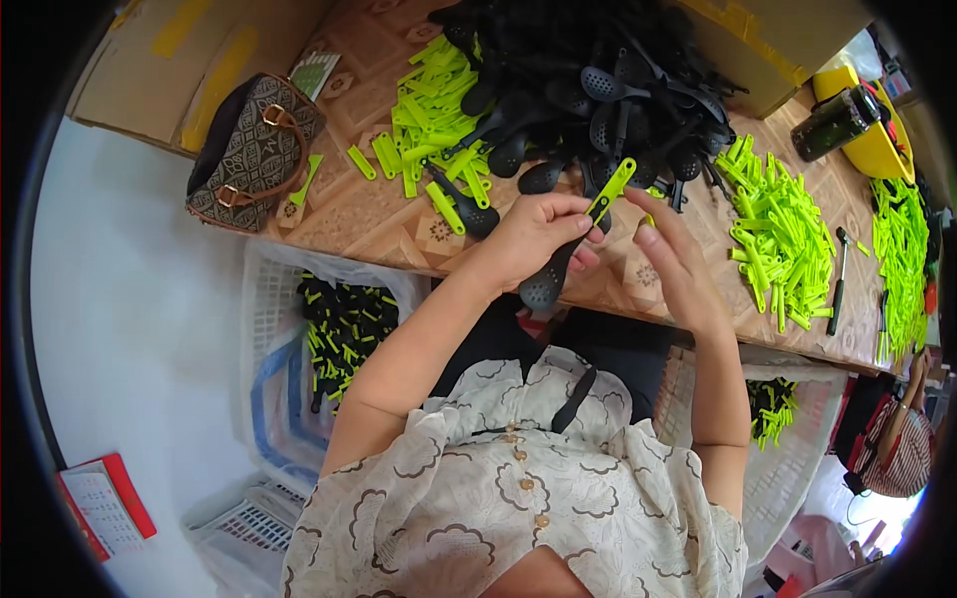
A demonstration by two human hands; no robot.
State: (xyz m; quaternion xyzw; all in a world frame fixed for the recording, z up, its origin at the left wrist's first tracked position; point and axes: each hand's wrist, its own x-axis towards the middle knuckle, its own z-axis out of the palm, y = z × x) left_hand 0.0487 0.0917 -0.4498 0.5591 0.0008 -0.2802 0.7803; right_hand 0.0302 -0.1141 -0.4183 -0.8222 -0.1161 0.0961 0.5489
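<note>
A black slotted spoon with a bright green handle slants up in front of me, its bowl pointing down toward my lap. My left hand is closed round it where the black shaft meets the green. To the right, my right hand is raised with its fingers stretched and thumb apart, the fingertips close to the handle's end. A small green sliver shows between that thumb and fingers; whether it is held or lies behind cannot be told. Beyond both hands lies a big heap of black spoon heads.
Green handle pieces lie in piles at left and right on the patterned table. A handbag, a hammer-like tool and a dark flask stand around. Crates of finished-looking utensils sit below. Another person is far right.
</note>
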